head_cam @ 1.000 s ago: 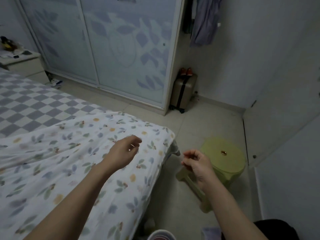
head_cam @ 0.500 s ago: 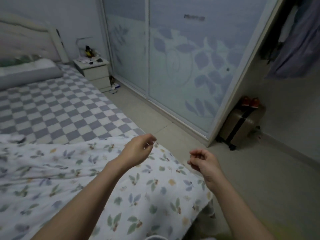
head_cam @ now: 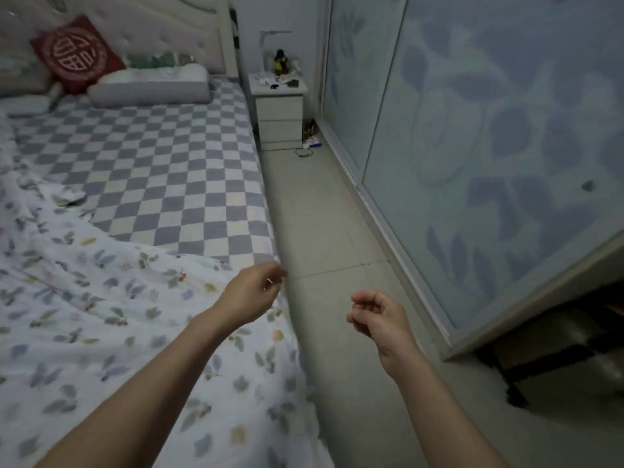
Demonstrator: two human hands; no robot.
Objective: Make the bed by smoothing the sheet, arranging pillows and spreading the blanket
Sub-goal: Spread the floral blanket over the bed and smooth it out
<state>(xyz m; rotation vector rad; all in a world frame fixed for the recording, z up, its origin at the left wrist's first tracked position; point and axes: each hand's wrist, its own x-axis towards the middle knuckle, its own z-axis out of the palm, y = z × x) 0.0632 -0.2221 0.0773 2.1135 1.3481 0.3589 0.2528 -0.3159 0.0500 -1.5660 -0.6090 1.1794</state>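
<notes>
The bed has a checked sheet (head_cam: 162, 170) in grey and white. A leafy blanket (head_cam: 101, 315) lies bunched over the foot end of the bed. A white pillow (head_cam: 152, 86) and a red cushion (head_cam: 77, 55) sit at the head end. Beside the bed stands a small white nightstand (head_cam: 279, 109), near the sliding wardrobe doors (head_cam: 489, 130). The left hand (head_cam: 251, 293) floats above the blanket edge, and the right hand (head_cam: 380, 317) is over the tiled floor (head_cam: 320, 214). Both have loosely curled fingers and hold nothing.

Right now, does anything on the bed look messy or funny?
Yes. The flowery blanket is bunched and wrinkled over the near end, leaving the checkered sheet bare. The red cushion leans tilted on the headboard, beside the white pillow.
</notes>
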